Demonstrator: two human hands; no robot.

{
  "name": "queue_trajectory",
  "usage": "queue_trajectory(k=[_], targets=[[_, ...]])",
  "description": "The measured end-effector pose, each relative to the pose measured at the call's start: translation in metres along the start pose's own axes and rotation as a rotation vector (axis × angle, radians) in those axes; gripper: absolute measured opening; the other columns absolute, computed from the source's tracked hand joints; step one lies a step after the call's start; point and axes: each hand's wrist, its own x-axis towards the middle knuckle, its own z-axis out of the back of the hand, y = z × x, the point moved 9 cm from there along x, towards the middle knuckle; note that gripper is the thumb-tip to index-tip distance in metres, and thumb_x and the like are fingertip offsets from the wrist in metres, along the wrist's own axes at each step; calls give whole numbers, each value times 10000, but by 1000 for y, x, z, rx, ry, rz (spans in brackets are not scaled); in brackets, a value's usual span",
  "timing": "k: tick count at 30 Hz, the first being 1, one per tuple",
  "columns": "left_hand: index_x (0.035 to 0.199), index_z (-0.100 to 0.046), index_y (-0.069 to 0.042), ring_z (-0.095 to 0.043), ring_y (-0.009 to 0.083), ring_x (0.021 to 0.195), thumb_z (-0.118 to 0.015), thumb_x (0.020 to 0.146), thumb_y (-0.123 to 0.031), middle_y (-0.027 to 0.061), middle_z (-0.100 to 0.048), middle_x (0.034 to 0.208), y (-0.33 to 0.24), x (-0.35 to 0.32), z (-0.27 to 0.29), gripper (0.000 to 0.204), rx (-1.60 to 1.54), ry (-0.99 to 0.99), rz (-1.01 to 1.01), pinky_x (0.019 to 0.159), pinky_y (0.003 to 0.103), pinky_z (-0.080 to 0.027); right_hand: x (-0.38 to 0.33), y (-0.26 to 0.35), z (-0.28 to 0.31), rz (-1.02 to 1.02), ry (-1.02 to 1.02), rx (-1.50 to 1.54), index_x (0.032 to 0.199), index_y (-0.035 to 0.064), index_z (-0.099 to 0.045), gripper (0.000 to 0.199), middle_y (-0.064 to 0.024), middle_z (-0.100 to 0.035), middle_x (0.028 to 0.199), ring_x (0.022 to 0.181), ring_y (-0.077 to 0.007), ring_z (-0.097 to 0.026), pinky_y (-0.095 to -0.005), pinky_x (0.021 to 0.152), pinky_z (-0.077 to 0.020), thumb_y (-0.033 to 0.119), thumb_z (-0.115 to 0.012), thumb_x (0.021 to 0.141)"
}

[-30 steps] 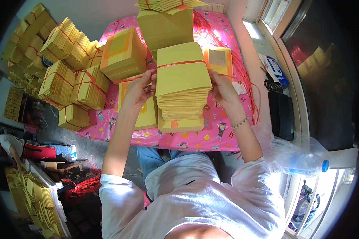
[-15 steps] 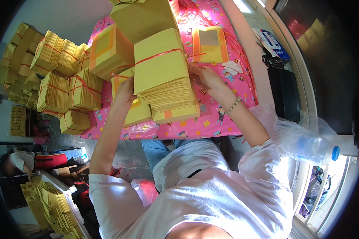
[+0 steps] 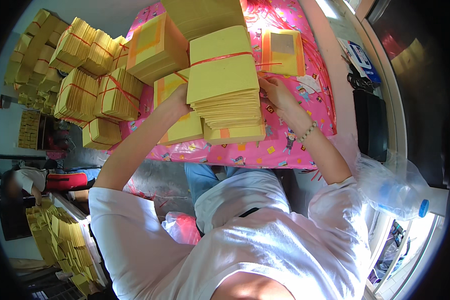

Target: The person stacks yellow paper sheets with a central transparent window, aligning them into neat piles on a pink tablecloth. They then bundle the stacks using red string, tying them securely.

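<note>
A thick bundle of yellow paper envelopes (image 3: 222, 75), tied across with red string, is held between my two hands in the middle of the pink table. My left hand (image 3: 178, 101) grips its left side, the fingertips partly hidden by the paper. At the right edge, my right hand (image 3: 279, 95) has thumb and fingers closed at the side of the bundle, near the string. Beneath it lies another envelope stack (image 3: 235, 134) with an orange strip. A further yellow stack (image 3: 184, 129) sits beside that, next to my left hand.
Tall yellow stacks (image 3: 157, 47) stand behind and left, beside several red-tied bundles (image 3: 117, 95). An orange-edged envelope pack (image 3: 283, 52) lies on the pink patterned tablecloth (image 3: 285, 155) at right. A clear plastic bag (image 3: 390, 192) hangs near the window. Another person (image 3: 32, 180) works at far left.
My view has shifted, so most of the table scene appears farther right and higher. The held bundle has turned slightly and sits straighter, with both hands still at its sides.
</note>
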Motion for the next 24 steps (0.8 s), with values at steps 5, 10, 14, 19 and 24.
queue_trajectory(k=[5,10,14,19,24], targets=[[1206,-520,26,-656,186,911,-467,965,-237,120,-632,1093,4,4,-7,360,-55,38,-17,718,310,-560,-9,12,-8,41,-35,-66,1007,22,-592,312,21,-571,835,786,-62,-519,-266,776,-481,327,-568,947],[1205,-520,31,-656,191,915,-465,966,-237,124,-631,1092,6,7,-10,363,-104,70,-44,732,315,-563,-14,15,-4,101,-162,-12,934,-26,-629,321,-34,-625,781,688,-107,-545,-270,647,-433,282,-540,956],[1204,-519,35,-656,195,918,-464,968,-237,127,-631,1091,5,8,-12,365,-127,85,-75,743,318,-566,-13,14,-5,132,-168,18,925,-24,-619,304,-35,-618,773,678,-104,-537,-268,642,-430,265,-531,962],[1202,-525,9,-652,200,928,-445,976,-213,127,-629,1092,6,13,-17,327,-178,131,-103,802,319,-565,-24,21,-8,156,-178,26,929,7,-559,251,-28,-604,772,675,-92,-534,-252,610,-430,249,-512,977],[1200,-528,-3,-651,198,931,-440,978,-204,123,-629,1093,0,5,-35,312,-228,205,-125,804,320,-564,-22,19,-6,241,-185,2,923,37,-504,206,-30,-605,805,712,-92,-560,-254,627,-458,233,-499,987]])
